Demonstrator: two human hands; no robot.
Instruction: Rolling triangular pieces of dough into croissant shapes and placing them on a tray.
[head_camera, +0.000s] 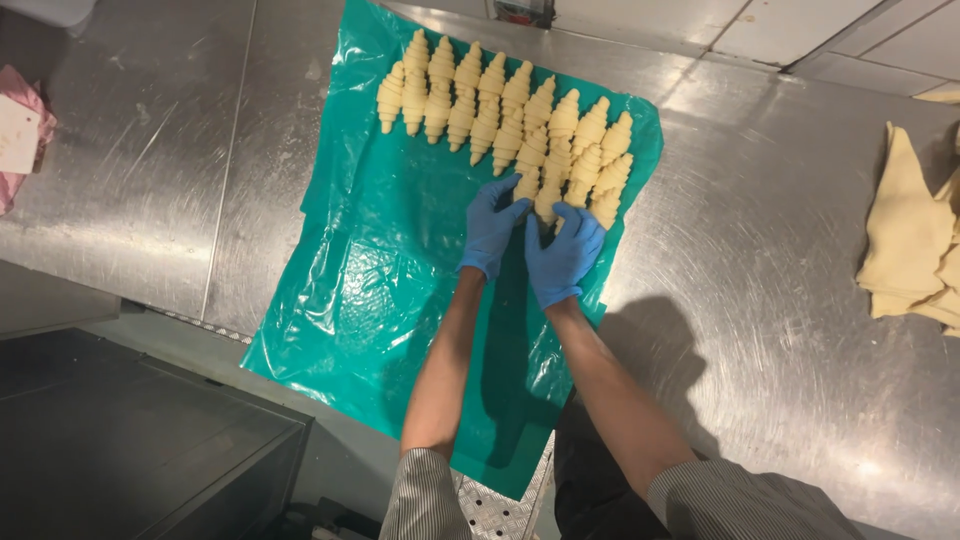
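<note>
Both hands, L (491, 226) & R (562, 252), flat & unclenched on croissant (549, 196) at 12 o'clock of sheet (380, 270); step looked like setting it in row w/ others

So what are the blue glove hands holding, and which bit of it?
Both hands meet at one raw rolled croissant on the green plastic sheet. The left hand and right hand touch its near end; whether they grip it cannot be told.

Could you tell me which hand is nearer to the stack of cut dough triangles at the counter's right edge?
The right hand is nearer, yet well left of the dough triangles. The left hand lies farther left; both rest at the raw croissants.
</note>
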